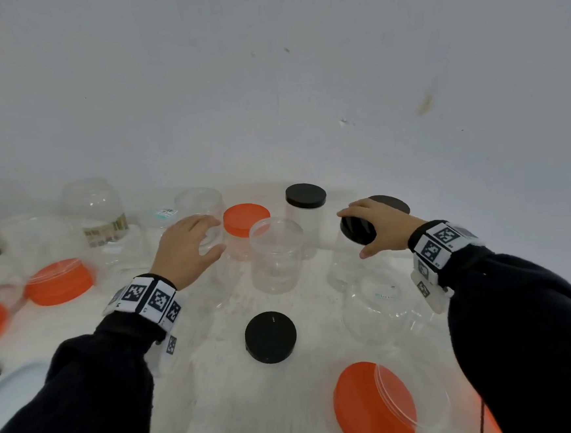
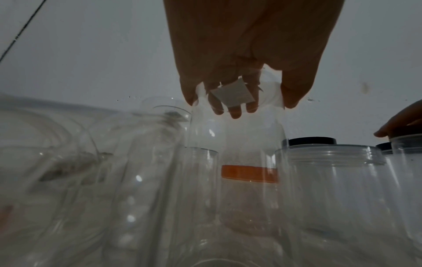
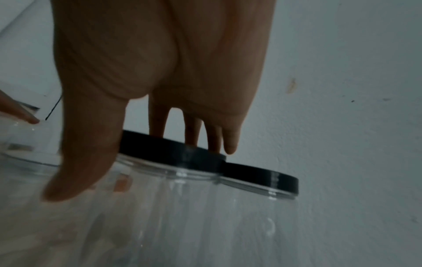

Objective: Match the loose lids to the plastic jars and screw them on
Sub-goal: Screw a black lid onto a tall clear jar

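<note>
My left hand (image 1: 215, 234) (image 2: 262, 104) grips the top of a tall clear jar (image 1: 204, 202) (image 2: 237, 137) that has no lid; its fingers show through the plastic. My right hand (image 1: 353, 233) (image 3: 146, 162) holds a black lid (image 1: 360, 232) (image 3: 178, 153) by its rim on the mouth of a clear jar (image 1: 346, 266) (image 3: 182, 216). Between the hands stands an open clear jar (image 1: 276, 254) (image 2: 331, 180). A loose black lid (image 1: 270, 337) lies flat in front of it.
An orange-lidded jar (image 1: 246, 219), a black-lidded jar (image 1: 306, 197) and another black-lidded one (image 1: 394, 202) (image 3: 262, 178) stand near the wall. Orange-lidded jars lie at the left (image 1: 58, 282) and near right (image 1: 374, 404). More clear jars (image 1: 95, 210) crowd the left.
</note>
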The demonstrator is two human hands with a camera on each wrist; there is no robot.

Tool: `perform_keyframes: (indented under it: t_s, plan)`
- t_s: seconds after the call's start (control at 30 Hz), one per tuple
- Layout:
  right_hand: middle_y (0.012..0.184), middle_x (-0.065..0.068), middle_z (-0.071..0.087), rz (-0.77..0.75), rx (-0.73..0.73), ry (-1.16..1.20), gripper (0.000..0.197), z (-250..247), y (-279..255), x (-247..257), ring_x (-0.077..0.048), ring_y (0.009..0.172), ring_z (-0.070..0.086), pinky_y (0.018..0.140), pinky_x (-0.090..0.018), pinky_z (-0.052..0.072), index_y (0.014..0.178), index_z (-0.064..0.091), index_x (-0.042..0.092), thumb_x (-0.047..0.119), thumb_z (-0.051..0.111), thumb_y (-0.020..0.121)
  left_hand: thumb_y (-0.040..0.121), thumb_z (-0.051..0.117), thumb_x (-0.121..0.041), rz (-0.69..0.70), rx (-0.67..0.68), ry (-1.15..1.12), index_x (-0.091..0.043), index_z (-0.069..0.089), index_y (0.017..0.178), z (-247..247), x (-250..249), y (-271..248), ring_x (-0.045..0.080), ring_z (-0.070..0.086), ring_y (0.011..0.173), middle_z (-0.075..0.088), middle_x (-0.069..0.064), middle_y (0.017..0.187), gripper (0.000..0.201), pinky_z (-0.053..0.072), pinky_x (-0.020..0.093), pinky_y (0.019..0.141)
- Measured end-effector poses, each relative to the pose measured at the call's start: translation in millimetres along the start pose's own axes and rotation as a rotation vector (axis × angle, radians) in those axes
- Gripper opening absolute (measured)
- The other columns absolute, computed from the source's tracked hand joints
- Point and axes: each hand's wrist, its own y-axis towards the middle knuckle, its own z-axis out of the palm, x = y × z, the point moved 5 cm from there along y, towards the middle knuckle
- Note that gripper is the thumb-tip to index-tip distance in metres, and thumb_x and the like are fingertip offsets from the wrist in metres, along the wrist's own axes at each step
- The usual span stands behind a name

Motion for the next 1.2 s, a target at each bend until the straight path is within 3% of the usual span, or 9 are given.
perform_keyframes:
  t_s: [0.13,0.3,0.43,0.63,0.77,1.2]
  plan:
    - [0.153,-0.001,0.019,-0.003,0.060,-0.016,0.089,-8,7,9,-0.023,0.138,0.024,0.110,-0.038,0.026,0.144,0.027,0.031,0.036,0.078,0.072,0.070,0.035,-0.060,-0.014,0.000,-0.006,-0.013,0.060,0.118,-1,0,0,0.022,0.053,0.110,0.059,0.003,0.122,0.071,0.037,0.031,0.092]
    - [0.144,0.000,0.034,-0.078,-0.026,0.073,0.075,-40,33,34,-0.020,0.132,0.033,0.108,-0.035,0.029,0.140,0.037,0.028,0.037,0.075,0.076,0.069,0.034,-0.060,-0.021,-0.004,-0.006,-0.013,0.060,0.118,0,-1,-1,0.022,0.051,0.114,0.058,0.002,0.123,0.072,0.031,0.026,0.093]
    - [0.139,-0.005,0.038,-0.105,-0.052,0.070,0.065,-51,64,63,-0.022,0.126,0.040,0.100,-0.030,0.032,0.138,0.041,0.024,0.030,0.072,0.081,0.070,0.036,-0.059,-0.022,-0.019,-0.017,-0.014,0.061,0.116,0,0,-1,0.021,0.054,0.108,0.059,0.001,0.120,0.069,0.034,0.029,0.092]
    - [0.142,-0.008,0.035,-0.021,0.087,-0.094,0.069,-45,108,75,-0.028,0.128,0.040,0.102,-0.038,0.035,0.140,0.038,0.028,0.030,0.072,0.080,0.073,0.040,-0.055,-0.003,-0.038,-0.005,-0.012,0.063,0.113,1,1,-1,0.024,0.055,0.110,0.061,0.004,0.118,0.063,0.036,0.032,0.093]
    - [0.144,-0.004,0.036,0.017,0.166,-0.194,0.073,-45,123,70,-0.027,0.127,0.043,0.096,-0.035,0.037,0.140,0.036,0.033,0.034,0.073,0.078,0.073,0.040,-0.053,-0.006,-0.034,-0.006,-0.013,0.062,0.113,3,2,-1,0.023,0.055,0.111,0.061,0.003,0.119,0.060,0.035,0.031,0.094]
    - [0.144,0.004,0.040,-0.017,0.263,-0.369,0.077,-33,139,69,-0.023,0.127,0.043,0.098,-0.033,0.036,0.140,0.035,0.035,0.033,0.075,0.075,0.075,0.042,-0.051,0.001,-0.068,-0.031,-0.015,0.062,0.113,4,5,-1,0.022,0.054,0.114,0.060,0.001,0.120,0.057,0.036,0.036,0.097]
